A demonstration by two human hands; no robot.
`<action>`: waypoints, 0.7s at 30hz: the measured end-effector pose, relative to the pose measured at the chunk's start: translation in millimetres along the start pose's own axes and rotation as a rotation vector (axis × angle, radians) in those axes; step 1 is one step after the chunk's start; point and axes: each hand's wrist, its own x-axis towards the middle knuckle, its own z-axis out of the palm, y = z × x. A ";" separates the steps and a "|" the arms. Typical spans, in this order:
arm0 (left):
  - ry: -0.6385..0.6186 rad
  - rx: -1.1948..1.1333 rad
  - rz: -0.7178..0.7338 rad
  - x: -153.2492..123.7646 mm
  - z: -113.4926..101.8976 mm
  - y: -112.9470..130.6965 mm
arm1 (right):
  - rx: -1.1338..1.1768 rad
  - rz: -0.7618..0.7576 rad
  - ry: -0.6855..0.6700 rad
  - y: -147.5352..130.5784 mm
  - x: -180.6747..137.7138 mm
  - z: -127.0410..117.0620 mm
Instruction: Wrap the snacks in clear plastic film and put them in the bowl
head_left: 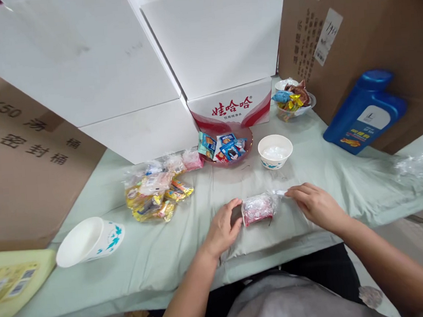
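Note:
A small package [257, 208] in clear, crinkled plastic lies on the green cloth in front of me; red and pink show through along its lower edge. My left hand [222, 230] holds it at the left end, with thumb and forefinger curved against the edge. The plastic bag's gathered end [280, 193] stretches out to the right. There my right hand [316, 206] pinches the tip between thumb and fingers. Just beyond stands a white paper bowl [286, 148] with clear plastic inside. A pink glass bowl [246, 135] of small snack packets sits behind the package.
Bagged snacks [155, 187] lie to the left, near a tipped paper bowl [89, 240] and a yellow bottle [19, 281]. White boxes [216, 36] and brown cartons [24, 153] line the back. A blue bottle [365, 112] and a snack-filled bowl [295, 110] stand right.

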 end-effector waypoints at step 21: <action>0.197 -0.048 0.058 3.2 -16.3 2.0 | 0.217 -0.265 -0.051 -83.2 40.0 32.8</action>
